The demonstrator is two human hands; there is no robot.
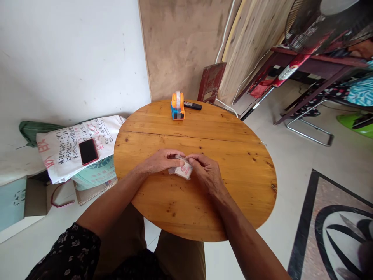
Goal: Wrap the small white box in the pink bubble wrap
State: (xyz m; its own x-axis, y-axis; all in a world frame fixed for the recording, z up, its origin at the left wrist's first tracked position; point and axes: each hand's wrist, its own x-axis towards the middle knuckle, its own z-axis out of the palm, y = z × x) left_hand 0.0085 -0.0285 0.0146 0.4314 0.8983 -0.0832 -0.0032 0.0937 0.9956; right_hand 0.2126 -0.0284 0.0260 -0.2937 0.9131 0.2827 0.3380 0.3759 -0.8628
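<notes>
A round wooden table stands in front of me. Both my hands rest near its middle. My left hand and my right hand have their fingers closed on a small clear plastic packet with pink and white contents. The packet lies on the tabletop between the hands, partly hidden by my fingers. An orange and blue tape dispenser stands at the table's far edge, well beyond the hands.
A black remote-like device lies beside the dispenser. Left of the table a printed sack carries a phone with a red edge. A red stool stands behind the table. Dark wooden furniture fills the right.
</notes>
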